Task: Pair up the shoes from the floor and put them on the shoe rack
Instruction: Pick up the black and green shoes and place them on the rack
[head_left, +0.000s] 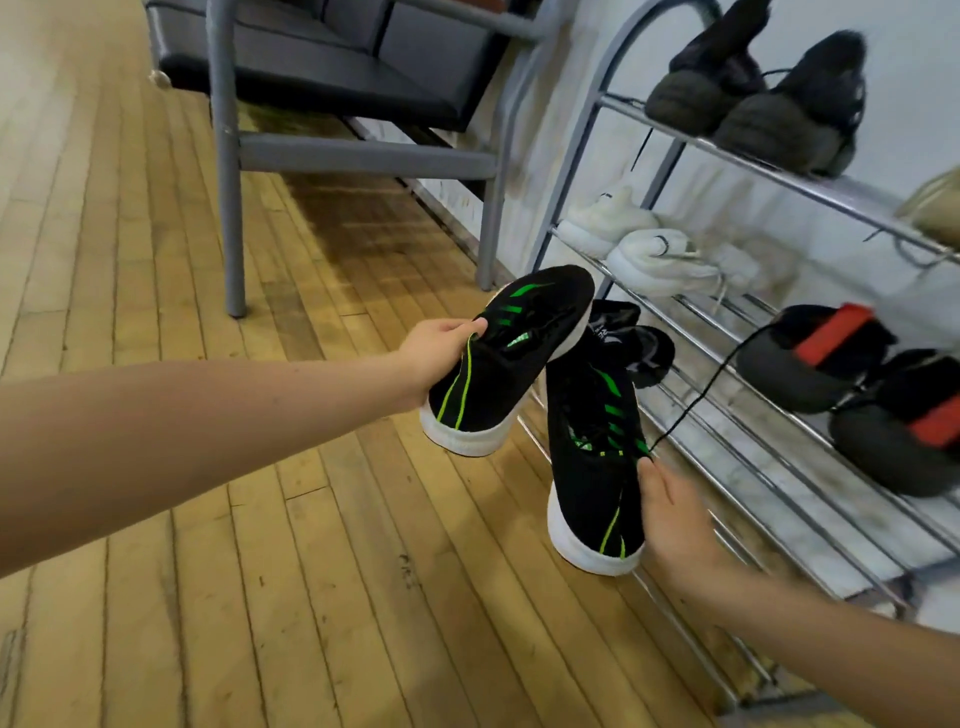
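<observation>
Sneakers, black with green stripes: left hand (439, 353) grips one (511, 358) at the heel, right hand (675, 530) grips the other (592, 452) beside the rack (779, 353); tongue writing unreadable.

Grey-framed black-cushioned bench (332, 57) on wooden floor (182, 519).

You have two hands in view: left hand (436, 358), right hand (670, 525), one shoe in each. Black-and-green shoes: two, left shoe (514, 358) and right shoe (592, 457). On the rack (769, 332), count four tiers of bars visible. Dark fuzzy shoes (753, 93) on top tier: two. White shoes (639, 244) on second tier: two. Black-and-red shoes (857, 395) on third tier: two. One black item (644, 348) behind your shoes, kind unclear. One beige item (935, 208) at the right edge, cut off. Benches (332, 78): one
</observation>
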